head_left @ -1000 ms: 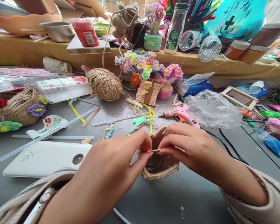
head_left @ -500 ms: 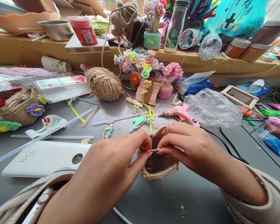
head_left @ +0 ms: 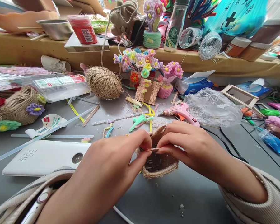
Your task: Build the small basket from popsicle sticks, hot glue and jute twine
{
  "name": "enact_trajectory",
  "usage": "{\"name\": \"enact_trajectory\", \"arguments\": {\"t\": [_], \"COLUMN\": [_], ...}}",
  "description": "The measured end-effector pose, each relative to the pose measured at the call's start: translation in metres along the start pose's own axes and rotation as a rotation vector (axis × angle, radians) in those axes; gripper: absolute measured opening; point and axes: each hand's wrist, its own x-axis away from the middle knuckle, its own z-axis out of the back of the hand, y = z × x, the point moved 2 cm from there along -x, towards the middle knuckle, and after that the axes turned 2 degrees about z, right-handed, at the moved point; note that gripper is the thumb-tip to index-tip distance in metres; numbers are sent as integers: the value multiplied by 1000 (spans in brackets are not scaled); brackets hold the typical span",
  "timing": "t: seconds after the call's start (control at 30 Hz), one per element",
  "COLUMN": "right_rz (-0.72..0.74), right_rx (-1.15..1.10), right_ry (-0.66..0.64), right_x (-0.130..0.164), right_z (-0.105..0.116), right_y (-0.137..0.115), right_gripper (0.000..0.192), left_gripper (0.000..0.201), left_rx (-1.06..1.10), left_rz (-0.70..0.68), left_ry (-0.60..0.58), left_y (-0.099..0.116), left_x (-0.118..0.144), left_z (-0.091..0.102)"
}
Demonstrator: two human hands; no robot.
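Both hands met over a small jute-wrapped basket [head_left: 159,165] that sat on the grey worktop [head_left: 177,199], near its front edge and about midway along it. The left hand [head_left: 112,174] came in from the near-left, the right hand [head_left: 191,149] from the near-right, and the fingertips of each were pinched together on a short bit of twine [head_left: 154,150] held level just above the basket's rim. That strand ran left to right between the two pinches, its long axis roughly along the front edge of the worktop, with the basket's open mouth directly beneath it. Neither hand looked nearer than the other; they shared the strand, thumbs and forefingers almost touching.

Just behind the right hand lay a pink glue gun [head_left: 182,112], its nozzle pointing left, beside a crumpled clear plastic bag [head_left: 212,107]. A fat ball of jute twine [head_left: 104,82] rested farther back towards the left, next to a cluster of pipe-cleaner flowers [head_left: 142,63].

As for writing: the white power bank [head_left: 46,157] at the near-left read "35W", seen upside down, with smaller letters I could not make out. The bottle [head_left: 175,29] on the back ledge bore a Starbucks roundel. The red tub [head_left: 82,28] had a white label too small to read.
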Motion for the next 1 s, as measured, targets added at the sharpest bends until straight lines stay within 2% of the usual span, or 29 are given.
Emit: {"name": "enact_trajectory", "arguments": {"t": [0.5, 0.8, 1.0], "right_rz": [-9, -55, -36], "right_rx": [-16, 3, 83], "right_ry": [-73, -174, -94], "right_x": [1, -1, -2], "right_z": [2, 4, 3], "right_y": [1, -1, -7], "right_gripper": [15, 16, 20], "left_gripper": [4, 4, 4], "left_rx": [-10, -2, -3], "left_rz": [-22, -36, -45], "left_ry": [9, 32, 40], "left_y": [1, 0, 0], "left_x": [-2, 1, 2], "left_z": [0, -2, -2]}}
